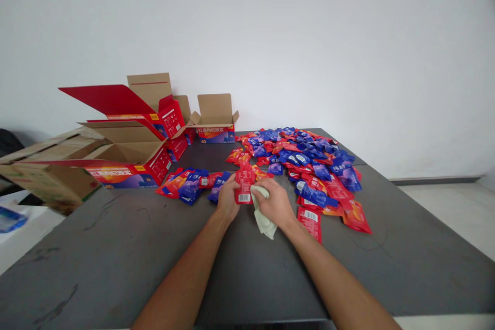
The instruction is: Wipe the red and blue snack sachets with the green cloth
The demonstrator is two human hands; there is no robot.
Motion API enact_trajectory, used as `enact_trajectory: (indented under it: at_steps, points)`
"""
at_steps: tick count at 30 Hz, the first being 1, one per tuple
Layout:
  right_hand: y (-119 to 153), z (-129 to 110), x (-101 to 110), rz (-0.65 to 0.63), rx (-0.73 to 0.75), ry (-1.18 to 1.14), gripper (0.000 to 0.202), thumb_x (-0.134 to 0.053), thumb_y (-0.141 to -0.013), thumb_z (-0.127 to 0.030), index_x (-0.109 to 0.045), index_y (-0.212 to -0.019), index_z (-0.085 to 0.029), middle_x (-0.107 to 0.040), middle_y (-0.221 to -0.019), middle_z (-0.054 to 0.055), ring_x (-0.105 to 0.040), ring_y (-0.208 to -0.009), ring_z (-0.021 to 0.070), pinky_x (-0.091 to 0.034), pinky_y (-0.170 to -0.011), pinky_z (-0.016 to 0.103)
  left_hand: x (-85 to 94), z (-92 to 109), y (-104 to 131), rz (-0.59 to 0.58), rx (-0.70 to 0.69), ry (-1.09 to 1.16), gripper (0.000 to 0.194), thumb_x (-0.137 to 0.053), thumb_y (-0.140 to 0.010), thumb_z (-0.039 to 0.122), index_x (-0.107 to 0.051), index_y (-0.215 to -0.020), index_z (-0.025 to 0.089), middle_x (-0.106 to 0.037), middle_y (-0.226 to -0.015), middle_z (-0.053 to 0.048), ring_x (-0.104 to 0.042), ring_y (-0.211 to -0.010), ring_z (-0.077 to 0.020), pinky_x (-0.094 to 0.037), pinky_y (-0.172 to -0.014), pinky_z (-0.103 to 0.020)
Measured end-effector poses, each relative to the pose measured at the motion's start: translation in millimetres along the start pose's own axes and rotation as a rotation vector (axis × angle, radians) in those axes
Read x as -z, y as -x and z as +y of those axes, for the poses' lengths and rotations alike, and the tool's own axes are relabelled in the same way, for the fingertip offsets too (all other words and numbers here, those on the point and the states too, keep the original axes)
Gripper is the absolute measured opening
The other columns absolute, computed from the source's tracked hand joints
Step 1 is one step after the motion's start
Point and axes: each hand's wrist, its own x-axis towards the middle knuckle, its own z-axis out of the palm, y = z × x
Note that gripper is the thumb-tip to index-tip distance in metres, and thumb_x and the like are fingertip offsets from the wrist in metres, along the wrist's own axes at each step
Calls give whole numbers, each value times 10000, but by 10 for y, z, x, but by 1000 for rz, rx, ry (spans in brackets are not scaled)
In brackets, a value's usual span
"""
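Note:
Near the middle of the table, my left hand is closed on the left edge of a red pouch, which is held up with its barcode facing me. My right hand grips a pale, crumpled cloth and presses it to the pouch's right edge; the cloth's lower end hangs down. Just right of that hand lies another red pouch with a barcode. Behind it spreads a large heap of red and blue pouches. To the left of my left hand is a smaller group of pouches.
Open red printed boxes stand along the table's left side, flaps raised. One more open box is at the back. Brown cartons and a white surface are beyond the left edge. The dark table meets a white wall.

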Motion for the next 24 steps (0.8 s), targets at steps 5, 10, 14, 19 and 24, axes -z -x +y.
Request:
enact_trajectory:
  at_steps: [5, 10, 14, 19, 24]
  points:
    - [-15, 11, 14, -53, -131, -141, 158, -629, -865, -280, -727, -986, -254, -744, -998, 1, -671, -924, 193, -480, -884, 332, 27, -22, 8, 105, -43, -135, 427, -649, -568, 96, -612, -990, 157, -719, -823, -32, -648, -627, -165, -490, -618, -284]
    - [-30, -8, 26, -37, -134, -243, 181, -632, -859, -310, -731, -985, -227, -747, -978, 11, -670, -894, 189, -486, -866, 319, 80, -84, -11, 161, -115, -313, 465, -763, -604, 162, -552, -1016, 200, -732, -866, -52, -682, -715, -190, -503, -668, -302]
    - [-41, -41, 37, -47, -132, -303, 189, -638, -857, -308, -730, -989, -209, -744, -955, 18, -668, -867, 183, -494, -838, 307, 84, -153, -9, 150, -168, -403, 337, -758, -649, 191, -609, -952, 208, -727, -936, -52, -679, -792, -177, -496, -695, -276]
    - [-24, -35, 3, -61, -130, -325, 196, -640, -872, -334, -731, -1000, -218, -747, -957, 16, -675, -845, 183, -507, -824, 309, -50, -175, 32, 51, -21, -208, 282, -725, -761, 338, -685, -991, 181, -726, -898, -53, -665, -781, -176, -500, -692, -272]
    - [-3, 5, -29, 55, -33, -136, 171, -651, -867, -272, -732, -1017, -250, -740, -1044, 31, -656, -988, 210, -479, -937, 352, -194, -49, 103, -167, 129, 85, 272, -641, -861, 368, -678, -1015, 147, -725, -979, -79, -680, -895, -202, -534, -809, -308]
